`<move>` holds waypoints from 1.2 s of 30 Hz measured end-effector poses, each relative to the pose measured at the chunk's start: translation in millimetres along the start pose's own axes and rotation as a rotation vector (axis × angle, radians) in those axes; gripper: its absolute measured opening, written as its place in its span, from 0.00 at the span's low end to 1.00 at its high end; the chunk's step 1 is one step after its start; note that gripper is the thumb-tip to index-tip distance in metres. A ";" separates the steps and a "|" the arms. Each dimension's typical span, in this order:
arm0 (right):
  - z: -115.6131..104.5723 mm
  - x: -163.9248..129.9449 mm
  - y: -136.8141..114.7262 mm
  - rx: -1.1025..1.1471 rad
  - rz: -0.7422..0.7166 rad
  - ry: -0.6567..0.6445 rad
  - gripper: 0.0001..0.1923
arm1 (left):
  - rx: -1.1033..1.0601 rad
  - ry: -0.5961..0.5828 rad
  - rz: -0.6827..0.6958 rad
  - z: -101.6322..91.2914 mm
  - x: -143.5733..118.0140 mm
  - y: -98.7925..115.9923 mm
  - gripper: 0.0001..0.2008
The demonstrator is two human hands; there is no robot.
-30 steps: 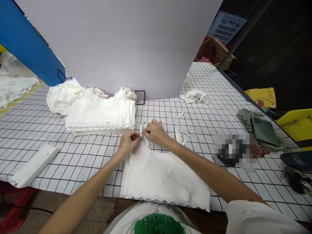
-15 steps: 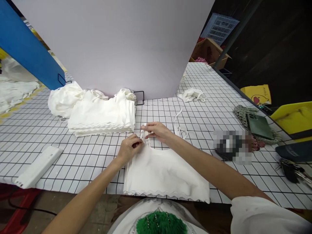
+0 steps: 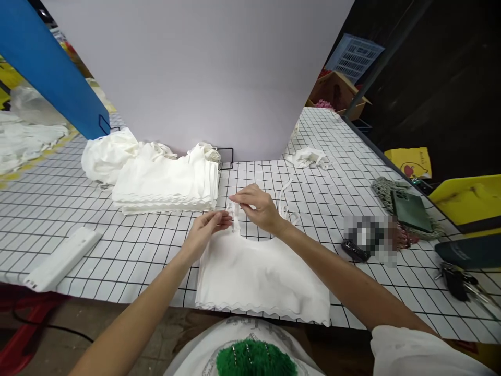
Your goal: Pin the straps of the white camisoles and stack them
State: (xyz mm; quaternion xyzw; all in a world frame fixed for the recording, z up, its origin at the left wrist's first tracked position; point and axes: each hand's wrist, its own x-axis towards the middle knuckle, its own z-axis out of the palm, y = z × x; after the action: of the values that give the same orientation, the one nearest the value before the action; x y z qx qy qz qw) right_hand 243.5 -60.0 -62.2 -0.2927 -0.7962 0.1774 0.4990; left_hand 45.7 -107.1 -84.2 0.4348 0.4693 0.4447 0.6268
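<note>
A stack of white garment pieces point(image 3: 262, 271) with wavy lower edges lies at the table's front edge before me. From its upper left corner a narrow white strap point(image 3: 235, 216) stands up. My right hand point(image 3: 260, 209) pinches the top of this strap between thumb and fingers. My left hand point(image 3: 203, 230) is just left of the strap, fingers stretched out and their tips beside it; whether they touch it I cannot tell. Behind my right wrist, another loose white strap point(image 3: 284, 201) curls on the table.
A second folded white stack point(image 3: 166, 183) lies back left, beside bunched white cloth point(image 3: 107, 154). A grey panel point(image 3: 203, 78) rises behind. At left lies a white power strip point(image 3: 62, 258). A phone point(image 3: 412, 210), keys point(image 3: 456, 282) and a yellow bin point(image 3: 469, 201) are at right.
My left fingers have loosened from their pinch at the strap's base and straightened. My right hand has risen slightly, drawing the strap more upright. The view has shifted a little.
</note>
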 end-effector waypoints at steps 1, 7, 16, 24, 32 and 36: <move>2.4 -1.9 -0.1 -0.045 -0.058 -0.030 0.15 | -0.113 -0.026 -0.053 2.8 -1.3 3.8 0.20; 10.7 -5.7 1.0 -0.134 -0.044 -0.095 0.16 | -0.269 -0.109 -0.098 10.2 -5.9 15.6 0.17; -6.0 -3.7 -19.7 0.387 0.565 -0.376 0.15 | -0.035 -0.033 -0.096 9.3 -20.6 13.8 0.16; -10.2 -10.5 -29.7 0.469 0.692 -0.392 0.12 | 0.020 -0.046 -0.129 6.2 -28.8 20.1 0.16; -3.9 -25.4 -37.5 0.523 0.815 -0.239 0.10 | 0.163 -0.080 -0.002 7.3 -32.4 10.6 0.14; -8.2 -32.8 -33.3 0.345 0.741 -0.270 0.05 | 0.592 -0.061 0.248 3.1 -33.5 -8.5 0.08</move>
State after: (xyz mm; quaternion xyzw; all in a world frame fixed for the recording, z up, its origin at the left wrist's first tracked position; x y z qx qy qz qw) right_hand 252.0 -106.6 -62.2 -0.4451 -0.6542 0.5119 0.3344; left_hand 44.4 -141.8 -85.1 0.6654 0.5027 0.3485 0.4280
